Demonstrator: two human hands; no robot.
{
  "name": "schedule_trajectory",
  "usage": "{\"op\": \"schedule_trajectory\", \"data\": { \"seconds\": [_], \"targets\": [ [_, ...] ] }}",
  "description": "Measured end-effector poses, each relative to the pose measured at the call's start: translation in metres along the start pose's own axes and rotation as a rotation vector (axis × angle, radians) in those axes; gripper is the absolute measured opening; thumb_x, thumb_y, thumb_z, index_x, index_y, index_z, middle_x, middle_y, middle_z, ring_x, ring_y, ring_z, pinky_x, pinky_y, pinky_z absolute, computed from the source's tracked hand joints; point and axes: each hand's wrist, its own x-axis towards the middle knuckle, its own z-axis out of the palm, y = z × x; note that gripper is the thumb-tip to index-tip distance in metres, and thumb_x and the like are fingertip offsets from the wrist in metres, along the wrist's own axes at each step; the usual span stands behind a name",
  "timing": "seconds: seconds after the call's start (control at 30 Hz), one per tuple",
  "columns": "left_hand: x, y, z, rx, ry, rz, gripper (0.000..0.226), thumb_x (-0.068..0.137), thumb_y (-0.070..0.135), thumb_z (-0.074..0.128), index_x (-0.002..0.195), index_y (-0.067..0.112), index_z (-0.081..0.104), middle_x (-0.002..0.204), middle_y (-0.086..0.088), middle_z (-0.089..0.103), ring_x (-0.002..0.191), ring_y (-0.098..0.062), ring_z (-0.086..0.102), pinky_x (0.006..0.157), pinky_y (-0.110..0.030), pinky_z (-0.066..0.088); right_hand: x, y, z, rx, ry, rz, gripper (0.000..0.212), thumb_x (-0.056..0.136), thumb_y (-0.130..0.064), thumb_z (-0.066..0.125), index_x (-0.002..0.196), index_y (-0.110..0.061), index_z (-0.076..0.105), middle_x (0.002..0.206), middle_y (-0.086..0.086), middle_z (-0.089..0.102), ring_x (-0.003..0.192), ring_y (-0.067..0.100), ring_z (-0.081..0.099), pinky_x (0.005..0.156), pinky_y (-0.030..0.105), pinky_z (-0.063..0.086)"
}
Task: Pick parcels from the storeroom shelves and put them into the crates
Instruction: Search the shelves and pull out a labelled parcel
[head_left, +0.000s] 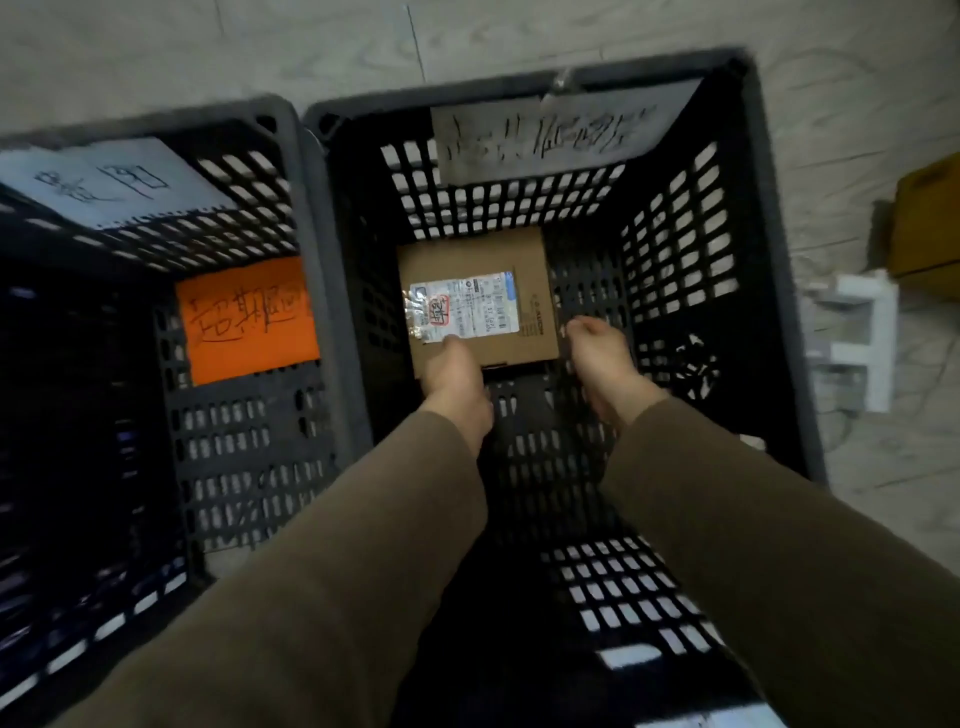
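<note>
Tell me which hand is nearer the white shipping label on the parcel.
Left. The left hand touches the near edge of the shipping label atop the parcel; the right hand sits by the parcel's near right corner, off the label.

Dim, motion-blurred — edges wide-angle warped

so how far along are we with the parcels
Done: one parcel is deep inside the right crate. In hand: the left hand holds its near edge and the right hand is by its right corner, contact unclear, so it isn't let go yet. Left: the left crate with the orange sign is too dark to show any parcels, and the shelves are out of view.
</note>
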Motion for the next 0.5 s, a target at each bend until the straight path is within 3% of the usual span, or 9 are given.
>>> {"op": "schedule_trajectory", "data": {
  "seconds": [0.07, 0.17, 0.23, 0.33, 0.4, 0.5],
  "targets": [
    [-0.040, 0.017, -0.015, 0.023, -0.031, 0.019, 0.036, 0.099, 0.031, 0.041, 0.127, 0.010, 0.050, 0.110, -0.005, 0.059, 0.084, -0.019, 0.055, 0.084, -0.031, 0.042, -0.042, -0.025, -0.011, -0.009, -0.054, 0.008, 0.036, 0.099, -0.021, 0.041, 0.129, -0.006, 0.053, 0.114, 0.005, 0.058, 0.103, 0.019, 0.054, 0.086, 0.027, 0.043],
    [-0.111, 0.050, -0.046, 0.072, -0.116, 0.067, 0.041, 0.097, 0.036, 0.043, 0.129, 0.010, 0.049, 0.121, -0.007, 0.058, 0.099, -0.020, 0.055, 0.089, -0.033, 0.040, -0.114, -0.072, -0.024, -0.035, -0.122, -0.011, 0.037, 0.097, -0.026, 0.047, 0.127, -0.005, 0.054, 0.125, 0.006, 0.058, 0.108, 0.018, 0.053, 0.090, 0.027, 0.040],
    [-0.165, 0.073, -0.076, 0.081, -0.145, 0.117, 0.035, 0.098, 0.032, 0.043, 0.126, 0.012, 0.050, 0.095, -0.001, 0.059, 0.081, -0.013, 0.053, 0.086, -0.031, 0.038, -0.168, -0.106, -0.029, -0.054, -0.155, -0.026, 0.040, 0.095, -0.028, 0.050, 0.128, -0.006, 0.053, 0.130, 0.006, 0.056, 0.117, 0.020, 0.051, 0.093, 0.027, 0.038],
    [-0.243, 0.108, -0.128, 0.075, -0.209, 0.172, 0.018, 0.099, 0.027, 0.042, 0.096, 0.015, 0.055, 0.082, 0.000, 0.058, 0.071, -0.007, 0.052, 0.074, -0.020, 0.047, -0.252, -0.158, -0.026, -0.084, -0.227, -0.086, 0.040, 0.094, -0.030, 0.052, 0.126, -0.006, 0.054, 0.129, 0.005, 0.056, 0.119, 0.019, 0.050, 0.094, 0.027, 0.037],
    [-0.291, 0.129, -0.166, 0.061, -0.234, 0.231, 0.019, 0.099, 0.025, 0.042, 0.085, 0.017, 0.053, 0.083, 0.004, 0.056, 0.075, -0.006, 0.054, 0.065, -0.016, 0.049, -0.308, -0.196, -0.020, -0.105, -0.255, -0.178, 0.037, 0.094, -0.028, 0.053, 0.123, -0.005, 0.057, 0.124, 0.007, 0.059, 0.116, 0.019, 0.052, 0.091, 0.027, 0.038],
    [-0.355, 0.159, -0.225, 0.046, -0.220, 0.357, 0.009, 0.098, 0.026, 0.045, 0.100, 0.020, 0.050, 0.091, 0.008, 0.052, 0.091, -0.007, 0.050, 0.081, -0.025, 0.040, -0.386, -0.252, -0.004, -0.136, -0.321, -0.352, 0.032, 0.094, -0.028, 0.054, 0.116, -0.006, 0.060, 0.114, 0.007, 0.061, 0.111, 0.018, 0.055, 0.094, 0.030, 0.041]
  ]
}}
